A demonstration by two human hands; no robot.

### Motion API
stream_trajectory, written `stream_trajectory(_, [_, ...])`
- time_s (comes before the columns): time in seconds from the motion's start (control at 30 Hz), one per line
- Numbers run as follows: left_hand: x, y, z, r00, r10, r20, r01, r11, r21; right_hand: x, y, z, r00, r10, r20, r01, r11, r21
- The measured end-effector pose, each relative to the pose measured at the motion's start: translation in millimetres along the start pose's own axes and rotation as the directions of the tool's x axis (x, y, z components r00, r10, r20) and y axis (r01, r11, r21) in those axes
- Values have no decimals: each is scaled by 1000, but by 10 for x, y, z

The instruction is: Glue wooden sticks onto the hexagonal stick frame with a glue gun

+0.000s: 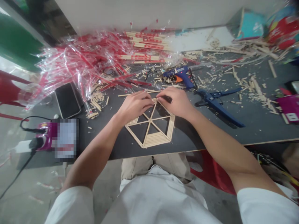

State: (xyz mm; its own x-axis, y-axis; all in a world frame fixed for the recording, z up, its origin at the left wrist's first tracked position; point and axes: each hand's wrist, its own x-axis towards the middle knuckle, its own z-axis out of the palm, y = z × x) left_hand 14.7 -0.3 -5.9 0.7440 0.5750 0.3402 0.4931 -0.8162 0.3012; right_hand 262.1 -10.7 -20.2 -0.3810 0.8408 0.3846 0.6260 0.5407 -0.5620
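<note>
A hexagonal frame of thin wooden sticks lies flat near the table's front edge, with spokes meeting at its middle. Rows of parallel sticks fill parts of some segments, most clearly at the near side and the right. My left hand is closed over the frame's far left part, fingers bent down onto the sticks. At the far corner, my right hand pinches the frame's edge between thumb and fingers. The fingertips of both hands almost meet there and partly hide the far segments. Just behind them lies a loose stick.
Behind the hands lie a blue glue gun and packs of chopsticks. Blue cutters rest to the right. Red-printed plastic wrappers heap up at back left, near a phone and a purple power adapter. Wood scraps litter the table.
</note>
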Motion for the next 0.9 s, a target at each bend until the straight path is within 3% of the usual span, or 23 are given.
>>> stream_trajectory(0.57, [-6,-2,17,998,-66,22,65,997,45,-9,-6,6,1000,-3,12,3,1000,-4])
stream_trajectory(0.9, [-8,34,-17,997,49,56,-62,965,253,-10,-9,17,1000,-20,9,20,1000,6])
